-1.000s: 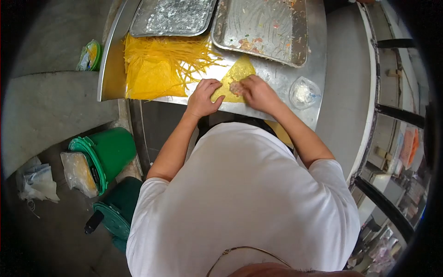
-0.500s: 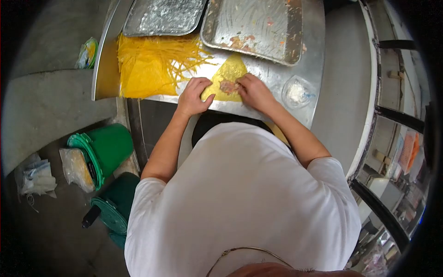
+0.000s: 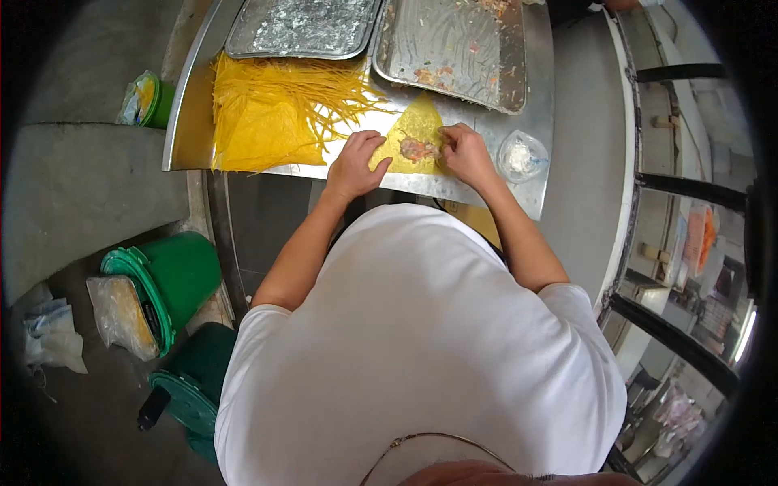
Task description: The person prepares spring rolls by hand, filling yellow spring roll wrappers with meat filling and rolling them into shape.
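A yellow wrapper sheet (image 3: 419, 124) lies on the steel table (image 3: 535, 97) with a lump of pinkish filling (image 3: 416, 149) in its middle. My left hand (image 3: 355, 164) presses on the wrapper's left corner with its fingers bent. My right hand (image 3: 468, 154) rests on the wrapper's right side, its fingertips touching the filling. A stack of yellow wrappers (image 3: 259, 134) and a pile of thin yellow strips (image 3: 316, 89) lie to the left of my hands.
Two metal trays sit at the back: one crinkled and silvery (image 3: 304, 28), one smeared with filling scraps (image 3: 462, 49). A small clear bowl (image 3: 523, 155) stands right of my hands. Green buckets (image 3: 174, 275) and plastic bags (image 3: 121, 316) are on the floor at left.
My right hand has drawn back a little to the right, so more of the filling shows. My left hand stays on the wrapper's corner. The view shifted slightly.
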